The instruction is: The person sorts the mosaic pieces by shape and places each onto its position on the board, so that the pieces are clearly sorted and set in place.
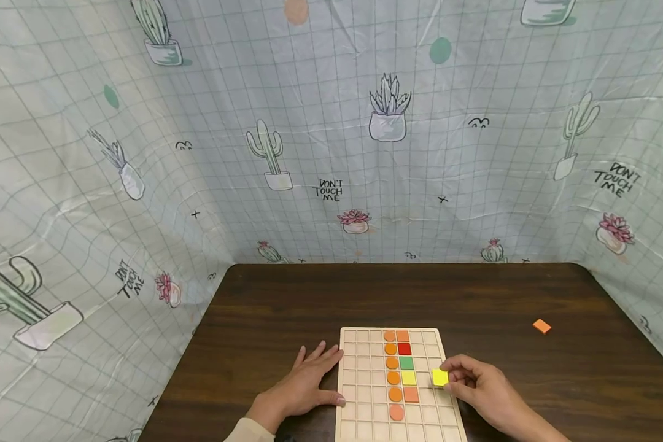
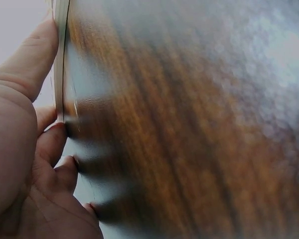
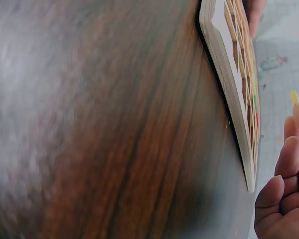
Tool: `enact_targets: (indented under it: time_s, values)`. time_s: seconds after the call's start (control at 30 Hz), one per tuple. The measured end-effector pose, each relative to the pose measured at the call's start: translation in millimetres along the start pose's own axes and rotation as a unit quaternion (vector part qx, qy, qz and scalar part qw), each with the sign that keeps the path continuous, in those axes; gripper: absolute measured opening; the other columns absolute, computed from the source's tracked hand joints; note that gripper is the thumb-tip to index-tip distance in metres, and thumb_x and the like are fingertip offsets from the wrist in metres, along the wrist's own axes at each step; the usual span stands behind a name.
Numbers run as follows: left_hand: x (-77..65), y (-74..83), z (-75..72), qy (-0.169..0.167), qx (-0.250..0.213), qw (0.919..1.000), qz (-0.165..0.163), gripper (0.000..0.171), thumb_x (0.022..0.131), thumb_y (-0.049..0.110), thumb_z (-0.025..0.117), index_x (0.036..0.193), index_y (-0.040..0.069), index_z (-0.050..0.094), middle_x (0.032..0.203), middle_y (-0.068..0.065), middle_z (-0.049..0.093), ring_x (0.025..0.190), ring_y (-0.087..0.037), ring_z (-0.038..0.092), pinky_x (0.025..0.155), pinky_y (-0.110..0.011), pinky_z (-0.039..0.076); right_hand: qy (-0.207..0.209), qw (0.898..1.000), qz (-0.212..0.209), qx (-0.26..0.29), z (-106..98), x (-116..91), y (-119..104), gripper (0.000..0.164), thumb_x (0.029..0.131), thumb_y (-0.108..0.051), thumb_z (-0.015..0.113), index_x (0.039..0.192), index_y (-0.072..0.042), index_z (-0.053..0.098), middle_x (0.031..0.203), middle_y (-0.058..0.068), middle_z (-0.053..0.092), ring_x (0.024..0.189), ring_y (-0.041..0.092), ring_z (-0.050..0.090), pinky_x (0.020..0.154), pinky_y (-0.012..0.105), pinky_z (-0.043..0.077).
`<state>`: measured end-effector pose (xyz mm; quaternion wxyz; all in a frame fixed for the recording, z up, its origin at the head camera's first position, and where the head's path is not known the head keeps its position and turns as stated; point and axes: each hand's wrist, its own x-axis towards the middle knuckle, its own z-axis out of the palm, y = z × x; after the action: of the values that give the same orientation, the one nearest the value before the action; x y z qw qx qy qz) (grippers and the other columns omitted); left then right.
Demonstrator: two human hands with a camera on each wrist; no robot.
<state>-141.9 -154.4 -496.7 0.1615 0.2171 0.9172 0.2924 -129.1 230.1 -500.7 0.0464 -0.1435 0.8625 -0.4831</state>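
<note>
A pale wooden grid board lies on the table. Pinched between the thumb and fingers of my right hand is a yellow square tile, held over the board's right side; its edge also shows in the right wrist view as a yellow sliver. My left hand lies on the table with fingers spread, thumb and fingertips at the board's left edge. Down the board's middle runs a column of orange round tiles. Beside it stand square tiles: orange, red, green, yellow and salmon.
A loose orange tile lies on the dark wooden table, to the right beyond the board. A light curtain printed with cacti surrounds the table at the back and both sides.
</note>
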Motion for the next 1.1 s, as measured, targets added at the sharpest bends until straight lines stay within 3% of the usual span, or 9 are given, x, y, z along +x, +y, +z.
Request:
enact_targets:
  time_s: [0.4,0.8,1.1]
  values:
    - [2.7,0.5,-3.2,-0.001,0.01,0.9999,-0.006,0.093,0.092,0.052,0.077,0.166,0.015,0.036,0.173,-0.004,0.032,0.164,-0.033,0.016,0.131,-0.065,0.001,0.004,1.0,-0.025,-0.001,1.7,2.8,-4.3,0.019,0.093,-0.007,0.079,0.11,-0.006,0.072,0.087,-0.002,0.065,0.072,0.002,0.053,0.059,0.022,0.047]
    - [-2.3,-0.7,7.8,-0.013,-0.002,0.9998,-0.013,0.093,0.091,0.054,0.077,0.166,0.017,0.037,0.173,-0.001,0.033,0.164,-0.032,0.016,0.13,-0.066,0.001,-0.024,1.0,-0.003,0.02,5.1,-8.4,2.8,0.022,0.093,-0.002,0.077,0.114,-0.001,0.07,0.088,0.0,0.063,0.073,0.0,0.053,0.059,0.021,0.049]
    - [1.8,0.5,0.1,-0.001,0.0,1.0,-0.003,0.092,0.091,0.052,0.078,0.165,0.014,0.038,0.172,-0.004,0.035,0.164,-0.035,0.018,0.13,-0.067,0.002,-0.022,1.0,0.011,0.012,5.4,-0.3,-2.3,0.023,0.09,-0.003,0.079,0.11,-0.003,0.07,0.085,0.0,0.063,0.071,0.001,0.053,0.059,0.02,0.049]
